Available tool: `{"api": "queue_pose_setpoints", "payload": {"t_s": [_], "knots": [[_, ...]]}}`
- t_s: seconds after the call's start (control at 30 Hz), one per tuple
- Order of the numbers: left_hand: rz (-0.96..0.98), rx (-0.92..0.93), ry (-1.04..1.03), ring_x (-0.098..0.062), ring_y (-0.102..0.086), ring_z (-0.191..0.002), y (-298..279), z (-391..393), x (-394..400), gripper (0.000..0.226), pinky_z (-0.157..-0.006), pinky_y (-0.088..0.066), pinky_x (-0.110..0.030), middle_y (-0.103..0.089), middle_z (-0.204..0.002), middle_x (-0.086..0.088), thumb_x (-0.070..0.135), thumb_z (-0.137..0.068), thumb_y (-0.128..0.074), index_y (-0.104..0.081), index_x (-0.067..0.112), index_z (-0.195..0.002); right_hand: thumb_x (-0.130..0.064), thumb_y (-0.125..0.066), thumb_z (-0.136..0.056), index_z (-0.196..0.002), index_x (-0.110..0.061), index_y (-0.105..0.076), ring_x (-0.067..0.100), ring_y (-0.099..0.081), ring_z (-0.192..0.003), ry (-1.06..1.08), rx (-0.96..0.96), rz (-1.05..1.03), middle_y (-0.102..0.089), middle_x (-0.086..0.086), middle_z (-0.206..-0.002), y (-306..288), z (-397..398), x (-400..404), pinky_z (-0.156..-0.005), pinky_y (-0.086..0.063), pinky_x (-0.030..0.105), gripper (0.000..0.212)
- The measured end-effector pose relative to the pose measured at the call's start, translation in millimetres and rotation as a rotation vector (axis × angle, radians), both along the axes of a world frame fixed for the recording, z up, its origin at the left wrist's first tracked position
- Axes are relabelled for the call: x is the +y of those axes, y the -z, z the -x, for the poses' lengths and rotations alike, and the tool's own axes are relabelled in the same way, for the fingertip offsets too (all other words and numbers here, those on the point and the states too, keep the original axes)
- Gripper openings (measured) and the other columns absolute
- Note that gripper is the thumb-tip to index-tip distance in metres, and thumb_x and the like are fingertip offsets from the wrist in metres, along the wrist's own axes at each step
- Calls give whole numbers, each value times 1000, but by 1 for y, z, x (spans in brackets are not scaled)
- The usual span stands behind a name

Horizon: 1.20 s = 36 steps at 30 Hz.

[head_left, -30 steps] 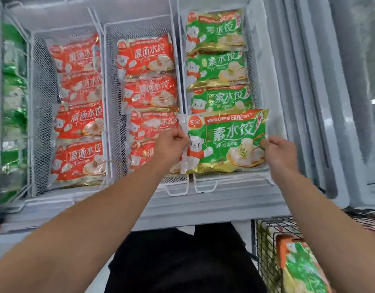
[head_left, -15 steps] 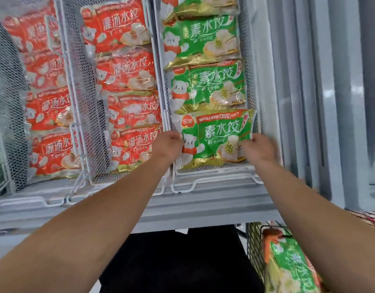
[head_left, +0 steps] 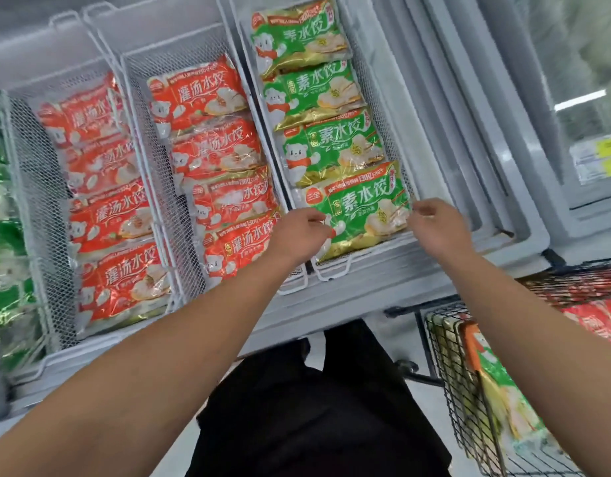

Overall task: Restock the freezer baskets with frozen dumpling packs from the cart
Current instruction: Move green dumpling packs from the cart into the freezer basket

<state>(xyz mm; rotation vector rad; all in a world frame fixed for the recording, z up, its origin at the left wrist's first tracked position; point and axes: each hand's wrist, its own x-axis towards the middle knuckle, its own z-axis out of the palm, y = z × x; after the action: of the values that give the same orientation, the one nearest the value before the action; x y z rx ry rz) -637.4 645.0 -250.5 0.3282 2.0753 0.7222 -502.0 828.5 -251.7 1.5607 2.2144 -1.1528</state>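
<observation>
A green dumpling pack (head_left: 362, 208) lies flat at the front end of the right-hand wire basket (head_left: 335, 270), below three more green packs (head_left: 318, 94). My left hand (head_left: 299, 234) has its fingers curled at the pack's left edge. My right hand (head_left: 435, 225) pinches the pack's right edge with its fingertips. The black wire cart (head_left: 452, 373) at the lower right holds another green pack (head_left: 497, 383) standing on edge and red packs (head_left: 600, 321) further back.
The middle basket (head_left: 149, 139) and the left basket (head_left: 32, 187) each hold several red dumpling packs. More green packs (head_left: 4, 235) show at the far left. Slid-back freezer lids (head_left: 452, 132) stand right of the baskets. The freezer's front rim (head_left: 331, 304) runs between me and the baskets.
Both hands have lowered the green pack into the front of the right basket, where it now lies flat. My view has swung and tilted.
</observation>
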Motion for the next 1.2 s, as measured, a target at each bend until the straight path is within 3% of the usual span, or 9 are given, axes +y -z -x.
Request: {"api": "queue_pose_setpoints", "payload": {"t_s": [0.13, 0.27, 0.43, 0.5, 0.63, 0.8, 0.97, 1.07, 1.2], "knots": [[-94, 55, 46, -21, -60, -117, -19, -7, -12, 35, -104, -47, -38, -66, -128, -3, 28, -94, -62, -67, 13, -126, -24, -59, -95, -128, -12, -63, 26, -57, -120, 35, 85, -65, -63, 6, -131, -28, -28, -28, -96, -39, 29, 35], [-158, 117, 180, -17, -59, -112, -45, -33, -4, 32, -98, -44, -27, -66, -121, 2, 28, -97, -59, -68, 16, -125, -19, -57, -93, -121, -20, -67, 17, -57, -104, 134, 134, -129, -63, -4, -117, -56, -80, -47, -88, -40, 27, 29], [-222, 141, 281, -22, -65, -111, -58, -88, 19, 31, -102, -49, -35, -72, -119, -4, 21, -89, -65, -72, 15, -119, -16, -59, -89, -119, -16, -68, 21, -61, -106, 341, 146, -155, -66, 0, -114, -65, -160, -67, -93, -47, 32, 31], [-224, 127, 359, -19, -66, -110, -63, -123, 32, 32, -102, -49, -33, -73, -117, -2, 22, -88, -67, -72, 17, -119, -16, -61, -87, -119, -14, -68, 27, -63, -109, 452, 143, -160, -68, 5, -117, -66, -201, -76, -97, -48, 38, 32], [-232, 85, 473, -22, -69, -102, -62, -197, 53, 34, -97, -53, -38, -75, -108, 3, 31, -78, -68, -73, 22, -111, -18, -64, -88, -119, -13, -67, 24, -62, -104, 650, 141, -124, -66, 4, -120, -56, -286, -92, -86, -43, 28, 31], [-266, 108, 620, -12, -67, -99, -57, -292, 74, 25, -103, -47, -33, -74, -105, 0, 18, -85, -70, -74, 15, -110, -19, -61, -91, -126, -14, -63, 23, -58, -107, 801, 127, -54, -62, 2, -130, -37, -382, -107, -86, -40, 28, 35], [-248, 105, 703, -18, -69, -100, -42, -371, 87, 25, -95, -54, -39, -74, -102, -3, 19, -85, -72, -73, 13, -110, -20, -61, -91, -126, -16, -62, 22, -57, -108, 916, 159, 6, -60, 1, -131, -19, -455, -116, -85, -38, 26, 35], [-233, 115, 759, -16, -67, -98, -33, -399, 95, 26, -94, -54, -34, -74, -108, -5, 16, -89, -68, -72, 9, -114, -22, -60, -91, -127, -15, -61, 22, -57, -109, 951, 166, 32, -61, 3, -131, -7, -480, -118, -87, -39, 27, 38], [-199, 146, 833, -11, -64, -104, -21, -416, 109, 28, -84, -43, -9, -71, -112, 1, 22, -92, -67, -70, 12, -118, -22, -60, -91, -128, -14, -60, 20, -55, -103, 959, 141, 56, -63, 5, -129, 4, -493, -114, -83, -38, 25, 38]]}}
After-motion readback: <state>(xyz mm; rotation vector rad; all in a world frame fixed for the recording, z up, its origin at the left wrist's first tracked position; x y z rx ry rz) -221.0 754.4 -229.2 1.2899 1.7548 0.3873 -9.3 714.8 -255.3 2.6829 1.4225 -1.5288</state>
